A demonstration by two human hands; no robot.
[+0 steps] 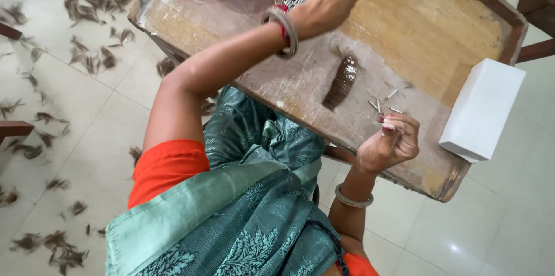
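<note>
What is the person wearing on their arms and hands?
Both arms are bare below short orange sleeves. The left hand has several bangles at the wrist, silvery with a red one among them. The right hand has one silvery bangle at the wrist and red polish on a nail.
</note>
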